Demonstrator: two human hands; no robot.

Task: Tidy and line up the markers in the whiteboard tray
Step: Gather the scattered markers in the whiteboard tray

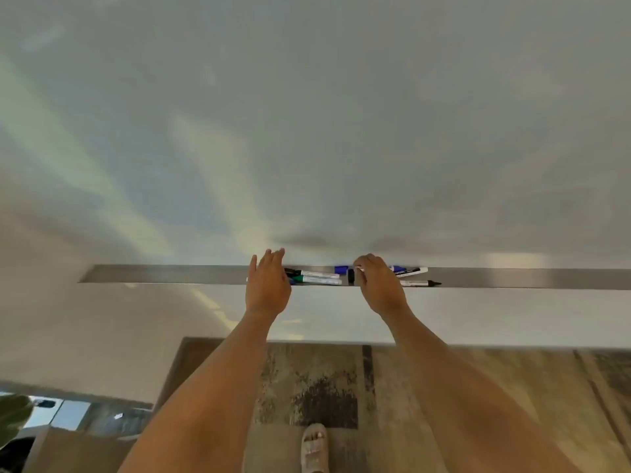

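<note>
A long metal whiteboard tray (pixel 170 274) runs across the wall and holds several markers. Between my hands lie a black-capped marker (pixel 319 274) and a green-capped marker (pixel 319 280), side by side. A blue cap (pixel 340 269) and a small black piece (pixel 350 276) lie just left of my right hand. To its right are a blue marker (pixel 409 270) and a black-tipped marker (pixel 421 284). My left hand (pixel 268 283) hovers over the tray with straight fingers. My right hand (pixel 377 283) is curled over the tray; what its fingers touch is hidden.
The whiteboard (pixel 307 114) fills the view above the tray. Below is a patterned rug (pixel 307 387), with a sandalled foot (pixel 314 445) on it. A plant leaf (pixel 13 418) shows at the lower left corner.
</note>
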